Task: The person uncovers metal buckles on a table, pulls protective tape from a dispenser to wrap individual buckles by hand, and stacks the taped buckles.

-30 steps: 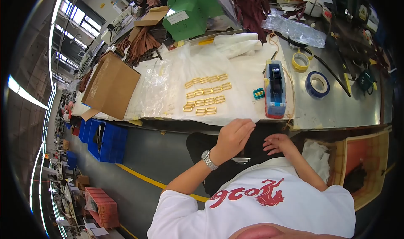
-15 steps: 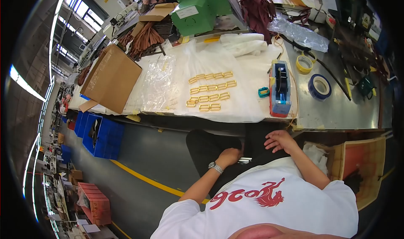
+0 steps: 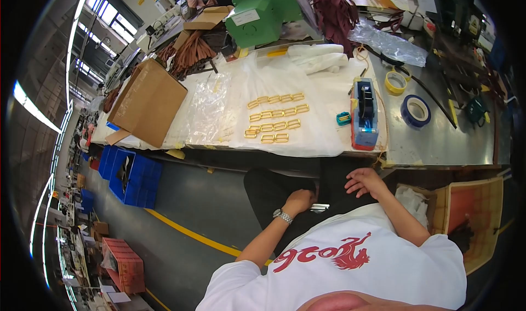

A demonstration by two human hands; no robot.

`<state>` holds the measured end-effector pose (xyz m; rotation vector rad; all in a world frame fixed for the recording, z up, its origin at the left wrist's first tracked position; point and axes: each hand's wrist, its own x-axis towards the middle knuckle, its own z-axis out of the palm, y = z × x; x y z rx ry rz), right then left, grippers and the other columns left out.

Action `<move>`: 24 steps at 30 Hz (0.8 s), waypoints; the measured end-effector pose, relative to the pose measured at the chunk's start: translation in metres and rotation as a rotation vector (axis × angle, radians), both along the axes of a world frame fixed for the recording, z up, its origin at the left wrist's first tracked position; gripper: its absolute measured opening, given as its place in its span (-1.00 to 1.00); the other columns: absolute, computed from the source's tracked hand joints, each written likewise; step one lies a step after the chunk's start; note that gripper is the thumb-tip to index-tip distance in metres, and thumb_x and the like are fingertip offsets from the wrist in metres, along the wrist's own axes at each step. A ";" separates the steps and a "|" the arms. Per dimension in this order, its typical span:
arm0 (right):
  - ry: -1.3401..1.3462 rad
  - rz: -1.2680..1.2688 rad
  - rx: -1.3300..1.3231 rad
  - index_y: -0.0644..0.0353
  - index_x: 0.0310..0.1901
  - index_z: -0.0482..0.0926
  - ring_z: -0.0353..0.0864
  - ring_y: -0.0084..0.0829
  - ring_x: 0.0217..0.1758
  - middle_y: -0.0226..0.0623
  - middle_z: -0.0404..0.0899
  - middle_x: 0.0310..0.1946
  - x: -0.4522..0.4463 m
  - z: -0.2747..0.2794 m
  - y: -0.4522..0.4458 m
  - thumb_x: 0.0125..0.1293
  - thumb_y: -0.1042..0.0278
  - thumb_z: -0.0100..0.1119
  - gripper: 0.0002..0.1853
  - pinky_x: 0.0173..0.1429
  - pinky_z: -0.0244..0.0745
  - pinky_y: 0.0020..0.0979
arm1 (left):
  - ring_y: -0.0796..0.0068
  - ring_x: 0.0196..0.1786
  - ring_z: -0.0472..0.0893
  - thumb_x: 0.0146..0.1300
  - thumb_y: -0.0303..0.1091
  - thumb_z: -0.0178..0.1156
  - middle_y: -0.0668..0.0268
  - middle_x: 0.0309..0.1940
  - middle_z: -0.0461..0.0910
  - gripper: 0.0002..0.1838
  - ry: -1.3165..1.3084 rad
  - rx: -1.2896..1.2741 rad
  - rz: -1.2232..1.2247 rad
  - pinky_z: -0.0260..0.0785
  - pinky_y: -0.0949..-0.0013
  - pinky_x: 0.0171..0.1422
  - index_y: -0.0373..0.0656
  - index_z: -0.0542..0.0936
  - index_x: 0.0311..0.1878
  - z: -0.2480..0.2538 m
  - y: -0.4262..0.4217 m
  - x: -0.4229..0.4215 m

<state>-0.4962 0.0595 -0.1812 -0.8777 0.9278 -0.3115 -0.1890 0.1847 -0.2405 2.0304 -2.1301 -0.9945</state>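
Gold buckles [image 3: 271, 114] lie beyond left hand [image 3: 300, 200] and right hand [image 3: 366, 183]. The right is loosely open; I cannot tell the left's grip

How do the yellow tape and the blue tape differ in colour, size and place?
Colour: the yellow tape is yellow, while the blue tape is dark blue around a pale core.
Size: the blue tape looks wider overall than the yellow tape.
Place: the yellow tape lies farther back, and the blue tape nearer the front edge.
Shared: both are ring-shaped rolls on the metal table.
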 end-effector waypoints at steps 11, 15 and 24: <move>-0.030 -0.023 -0.054 0.32 0.16 0.60 0.95 -0.16 -0.14 0.06 0.86 -0.08 0.001 -0.001 0.007 0.71 0.31 0.09 -0.75 -0.41 0.77 -0.37 | -0.09 -0.04 0.81 0.47 -0.04 0.36 0.01 -0.15 0.84 -0.68 -0.054 -0.028 -0.020 0.65 -0.07 0.11 -0.09 0.86 -0.05 0.001 0.002 -0.005; -0.055 -0.019 -0.059 0.32 0.16 0.61 0.95 -0.17 -0.15 0.05 0.85 -0.09 0.004 0.007 0.011 0.71 0.31 0.09 -0.75 -0.42 0.76 -0.37 | -0.12 -0.08 0.81 0.40 -0.11 0.37 -0.02 -0.19 0.83 -0.70 -0.040 -0.081 -0.021 0.66 -0.12 0.08 -0.15 0.85 -0.13 0.007 0.001 -0.010; -0.095 -0.043 -0.101 0.33 0.16 0.61 0.95 -0.21 -0.18 0.01 0.85 -0.12 0.008 0.018 0.025 0.69 0.30 0.13 -0.74 -0.43 0.75 -0.37 | -0.12 -0.07 0.81 0.39 -0.16 0.36 -0.04 -0.19 0.82 -0.74 -0.165 -0.122 -0.189 0.67 -0.10 0.05 -0.16 0.83 -0.13 0.017 -0.005 -0.031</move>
